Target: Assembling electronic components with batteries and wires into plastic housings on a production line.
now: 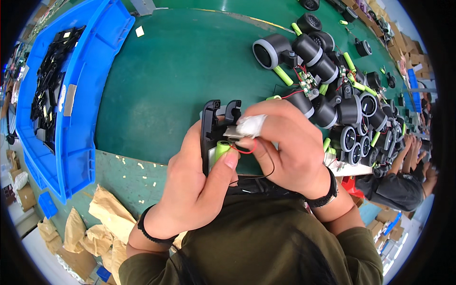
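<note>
My left hand (194, 183) is wrapped round a black plastic housing (207, 128) with a forked upper end. Its thumb presses on a lime-green battery cell (222, 149) that lies in the housing. My right hand (294, 147) pinches a small flat greyish piece (231, 132) over the housing, just above the cell; its exact kind is hard to make out. White wrapping (251, 126) covers a fingertip of that hand. A thin red wire (245, 152) loops below the fingers, and a dark wire (271, 166) curves down towards my left thumb.
On the green table (156, 76), a large blue bin (80, 104) at left holds black plastic parts (50, 90). At right lies a heap of black cylindrical units with grey rims (325, 69), green cells and wired circuit boards (308, 85). Brown paper (111, 211) lies lower left; a co-worker (396, 190) sits at right.
</note>
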`<state>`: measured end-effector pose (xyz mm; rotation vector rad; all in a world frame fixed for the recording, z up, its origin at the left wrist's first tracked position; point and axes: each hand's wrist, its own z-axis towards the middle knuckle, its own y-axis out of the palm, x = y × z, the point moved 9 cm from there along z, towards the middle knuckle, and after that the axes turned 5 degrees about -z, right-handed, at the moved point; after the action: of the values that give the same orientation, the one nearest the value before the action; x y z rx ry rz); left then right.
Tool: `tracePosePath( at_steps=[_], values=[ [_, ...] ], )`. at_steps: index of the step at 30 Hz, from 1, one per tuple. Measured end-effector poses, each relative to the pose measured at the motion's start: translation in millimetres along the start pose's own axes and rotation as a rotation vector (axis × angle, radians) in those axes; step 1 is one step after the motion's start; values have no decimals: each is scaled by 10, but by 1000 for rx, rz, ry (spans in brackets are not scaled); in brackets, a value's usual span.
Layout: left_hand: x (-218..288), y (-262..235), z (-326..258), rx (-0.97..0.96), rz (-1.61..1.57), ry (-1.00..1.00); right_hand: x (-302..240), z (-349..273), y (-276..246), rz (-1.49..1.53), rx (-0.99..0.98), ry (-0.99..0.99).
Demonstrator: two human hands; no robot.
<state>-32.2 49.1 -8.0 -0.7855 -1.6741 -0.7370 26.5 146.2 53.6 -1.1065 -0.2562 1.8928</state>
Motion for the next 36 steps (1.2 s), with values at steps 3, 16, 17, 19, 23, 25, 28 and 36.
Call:
tracePosePath(
  at_steps=[3,16,17,19,23,25,28,36],
  values=[
    [12,22,11,-30,47,19,-7,-62,-4,-37,21,-15],
    [53,49,-33,-39,195,152,-134,-277,-10,-72,100,-306],
    [59,52,-29,-38,190,167,-130,-271,-11,-62,97,-304],
    [48,45,-25,-39,195,156,-125,-268,-6,-52,94,-300],
    [50,43,-18,-37,220,159,-111,-262,9,-56,92,-285],
    [56,41,-21,-37,233,169,-113,-258,10,-59,90,-280],
    [80,46,-14,-39,262,197,-134,-253,11,-77,75,-297],
    [77,50,-9,-50,266,190,-139,-270,26,-77,82,-292]
  ],
)
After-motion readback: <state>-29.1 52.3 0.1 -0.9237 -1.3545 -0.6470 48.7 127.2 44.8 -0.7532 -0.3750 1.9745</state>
